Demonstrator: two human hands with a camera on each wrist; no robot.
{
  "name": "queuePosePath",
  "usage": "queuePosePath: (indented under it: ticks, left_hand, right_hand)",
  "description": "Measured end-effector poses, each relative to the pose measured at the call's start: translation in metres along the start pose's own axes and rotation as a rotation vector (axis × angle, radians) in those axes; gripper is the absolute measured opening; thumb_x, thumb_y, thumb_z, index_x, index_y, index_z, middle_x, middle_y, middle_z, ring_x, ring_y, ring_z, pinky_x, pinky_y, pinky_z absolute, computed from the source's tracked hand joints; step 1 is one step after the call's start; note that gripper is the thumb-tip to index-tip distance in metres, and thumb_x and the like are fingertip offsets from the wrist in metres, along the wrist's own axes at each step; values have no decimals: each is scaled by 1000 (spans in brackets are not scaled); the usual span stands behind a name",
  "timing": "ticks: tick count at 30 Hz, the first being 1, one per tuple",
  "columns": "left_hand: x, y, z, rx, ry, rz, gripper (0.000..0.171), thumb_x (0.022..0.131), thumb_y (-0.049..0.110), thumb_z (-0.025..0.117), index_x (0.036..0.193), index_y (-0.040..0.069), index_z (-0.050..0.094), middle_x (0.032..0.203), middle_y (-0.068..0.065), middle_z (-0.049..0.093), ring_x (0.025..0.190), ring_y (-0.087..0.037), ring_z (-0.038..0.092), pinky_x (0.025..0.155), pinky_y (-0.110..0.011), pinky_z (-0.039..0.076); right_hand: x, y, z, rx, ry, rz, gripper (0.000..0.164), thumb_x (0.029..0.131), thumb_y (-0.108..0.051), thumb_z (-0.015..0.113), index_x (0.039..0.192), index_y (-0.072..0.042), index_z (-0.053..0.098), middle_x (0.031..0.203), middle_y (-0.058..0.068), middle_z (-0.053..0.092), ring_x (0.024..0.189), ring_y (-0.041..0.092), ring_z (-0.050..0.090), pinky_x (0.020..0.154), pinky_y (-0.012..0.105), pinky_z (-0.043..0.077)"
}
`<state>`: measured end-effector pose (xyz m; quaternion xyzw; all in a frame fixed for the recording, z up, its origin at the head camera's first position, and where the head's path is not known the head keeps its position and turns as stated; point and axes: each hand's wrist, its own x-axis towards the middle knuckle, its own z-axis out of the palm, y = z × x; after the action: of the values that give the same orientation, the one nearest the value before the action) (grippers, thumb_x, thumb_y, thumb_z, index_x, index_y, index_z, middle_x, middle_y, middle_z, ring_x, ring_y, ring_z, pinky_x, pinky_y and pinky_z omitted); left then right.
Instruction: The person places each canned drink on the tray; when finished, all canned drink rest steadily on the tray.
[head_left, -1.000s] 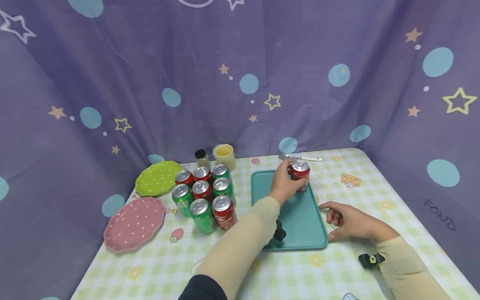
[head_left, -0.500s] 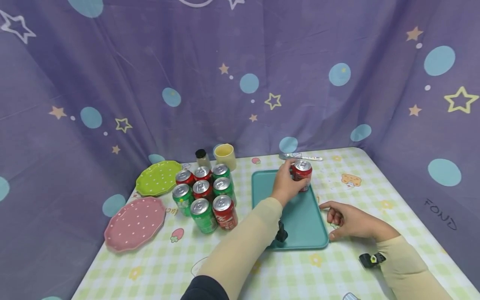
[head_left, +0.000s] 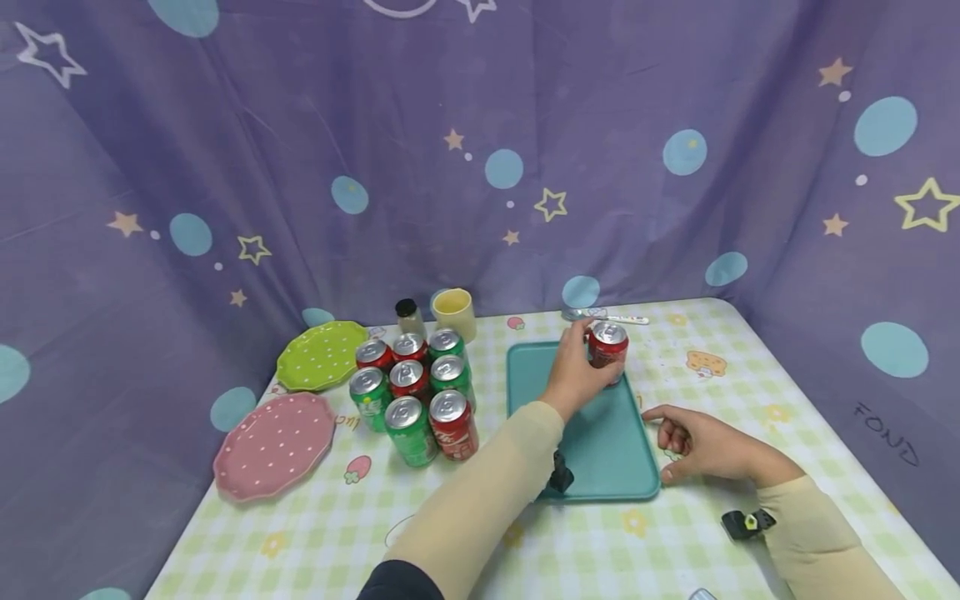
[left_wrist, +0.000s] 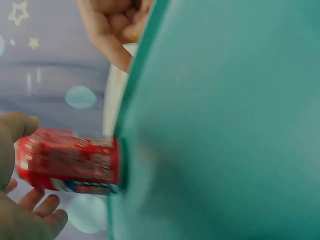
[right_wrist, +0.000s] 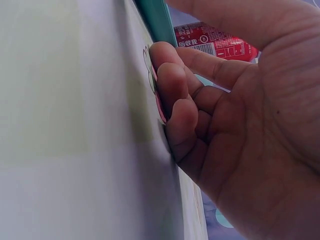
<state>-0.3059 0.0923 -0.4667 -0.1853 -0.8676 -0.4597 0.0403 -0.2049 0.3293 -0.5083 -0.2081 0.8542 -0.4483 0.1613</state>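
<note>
1. Little has moved over the last second: the red can (head_left: 608, 347) has edged slightly rightward, the left hand (head_left: 576, 371) going with it (the head camera swayed a bit too).
2. The can stands upright near the far right corner of the teal tray (head_left: 611, 450), close to the rim. If its base is perched on that lip, it could tip outward once unsupported; the left wrist view is blurred, so I can't say.
3. The left fingers bracket the can, thumb on its near side; whether they're gripping or have just let go, I can't tell. A trailing fingertip could topple it.
4. The right hand (head_left: 701, 443) rests beside the tray, holding nothing, index finger stretched toward the rim, others curled. A nudge there might shift everything.
5. The left forearm (head_left: 480, 475) slants across the tray's near end.
</note>
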Motion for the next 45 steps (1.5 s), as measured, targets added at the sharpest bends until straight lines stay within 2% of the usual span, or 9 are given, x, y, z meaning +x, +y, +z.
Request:
queuePosePath:
  ticks: [7,13,21,24,28,31,36,40,45]
  left_hand:
    - [-34,24,-32,-35,21,177,68,96,17,76,155,19,42,147,-2,49,137,-18,51,112,-37,46]
    - [-73,30,-69,-86,47,363,57,95,13,76,146,14,50,142,-1,55,135,-13,51,116,-30,40]
    - [-121,13,-127,-73,156,442,47,94,11,78,136,13,58,135,2,60,129,-16,56,114,-38,44]
    - [-136,-2,-148,-52,224,467,46,93,10,78,135,12,60,132,0,62,111,-17,61,91,-36,54]
    - [-152,-23,-179,-48,306,454,47,91,8,78,135,14,62,133,-2,62,110,-20,60,88,-33,53]
    - [-158,-40,-203,-46,356,420,49,90,5,79,136,12,61,135,-1,61,127,-23,57,109,-33,45]
    - [-162,-70,-236,-3,481,373,53,87,-2,81,136,7,62,134,-6,62,130,-23,54,113,-33,40]
    - [-167,-79,-252,7,570,329,53,84,-11,80,133,-1,61,131,-16,62,129,-21,53,115,-28,36]
    - [-172,-87,-258,-33,587,261,52,85,-14,77,133,-11,57,131,-29,58,127,-34,54,116,-35,36]
  right_hand:
    - [-1,-1,-1,13,-1,-5,90,77,-18,95,149,5,46,99,14,59,81,21,55,66,29,49]
    - [-1,0,0,32,-8,-9,91,77,-18,94,150,5,44,100,15,58,82,21,54,66,29,49]
    - [-2,-2,2,31,2,-21,90,76,-17,94,148,5,46,101,16,58,82,22,55,67,28,49]
    - [-2,-3,2,31,1,-22,89,77,-17,94,148,6,46,101,16,58,82,22,54,67,28,49]
    - [-2,-1,2,43,-4,-31,88,78,-16,94,148,6,45,101,16,58,82,21,54,67,29,50]
    - [-2,2,1,44,-4,-45,87,78,-16,93,148,6,46,101,16,58,82,21,55,66,29,50]
    - [-3,1,2,33,0,-57,86,78,-18,93,147,6,46,100,16,58,81,20,55,66,28,50]
    - [-3,0,2,25,4,-63,86,78,-18,93,146,6,47,100,16,58,81,20,55,67,28,50]
    - [-2,0,2,28,2,-64,86,78,-17,93,146,6,46,100,16,58,81,19,55,67,28,50]
